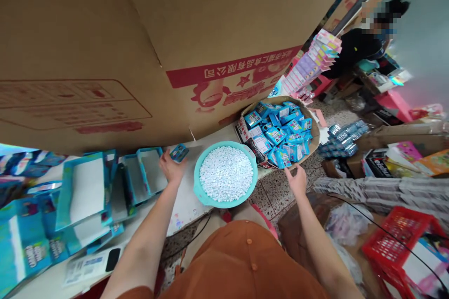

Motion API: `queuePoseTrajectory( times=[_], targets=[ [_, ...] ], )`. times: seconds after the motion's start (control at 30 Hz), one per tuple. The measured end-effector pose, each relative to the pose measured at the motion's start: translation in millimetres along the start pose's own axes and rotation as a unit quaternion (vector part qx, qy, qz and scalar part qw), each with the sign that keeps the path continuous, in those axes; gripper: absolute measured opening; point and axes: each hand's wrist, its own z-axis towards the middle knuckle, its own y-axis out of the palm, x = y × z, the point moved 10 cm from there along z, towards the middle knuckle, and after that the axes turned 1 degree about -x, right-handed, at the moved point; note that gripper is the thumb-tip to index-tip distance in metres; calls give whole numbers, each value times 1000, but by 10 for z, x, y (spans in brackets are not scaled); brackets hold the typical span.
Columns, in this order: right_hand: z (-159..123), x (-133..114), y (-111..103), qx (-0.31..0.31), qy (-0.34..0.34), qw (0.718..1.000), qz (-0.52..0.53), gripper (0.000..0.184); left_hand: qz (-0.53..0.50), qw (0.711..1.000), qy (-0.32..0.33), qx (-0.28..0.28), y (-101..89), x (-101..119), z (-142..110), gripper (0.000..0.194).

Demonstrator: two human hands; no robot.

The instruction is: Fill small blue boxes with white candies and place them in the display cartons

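Note:
My left hand (pixel 171 168) grips a small blue box (pixel 179 153) above the white tabletop, between the open trays and the basin. In front of me a turquoise basin (pixel 197 168) is filled with small white pellets (pixel 226 173). To its right, a cut-down carton (pixel 315 124) holds a heap of small blue boxes (pixel 275 135) with printed fronts. My right hand (pixel 297 180) is at the near edge of that carton, thumb and fingers apart and nothing seen in them. Whether its fingertips touch the carton cannot be made out.
Open blue display trays (pixel 152 170) line the table at left. A large brown carton (pixel 224 18) walls off the far side. At right are a red plastic basket (pixel 396 233), stacked pale sheets (pixel 379 189) and a dark cable. A person (pixel 361 46) sits farther back.

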Motion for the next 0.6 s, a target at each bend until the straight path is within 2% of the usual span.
queuePoseTrajectory(
  times=[0.1,0.17,0.23,0.3,0.37,0.43,0.47,0.5,0.53,0.6],
  targets=[
    [203,98,255,-51,54,997,-31,82,-9,997,69,25,-245,178,-334,66],
    [282,152,479,-108,95,989,-23,87,-24,995,92,-3,-316,261,-550,60],
    [307,186,619,-134,134,982,3,91,-38,992,113,-38,-366,363,-748,55],
    [299,173,627,-118,156,980,39,94,-49,986,144,-63,-427,510,-922,51],
    [253,90,527,-82,154,980,92,95,-59,979,179,-78,-500,684,-1067,47],
    [141,-65,408,-61,140,969,194,93,-77,971,204,-92,-566,854,-1174,43],
    [51,-171,385,-74,136,951,269,89,-92,967,212,-105,-587,936,-1215,41],
    [-68,-306,399,-108,134,919,356,83,-109,962,217,-121,-599,1020,-1251,39],
    [-220,-476,444,-159,137,871,444,74,-129,956,221,-144,-598,1107,-1285,37],
    [-620,-903,552,-286,150,746,582,59,-171,937,225,-205,-568,1302,-1363,35]
  ],
)
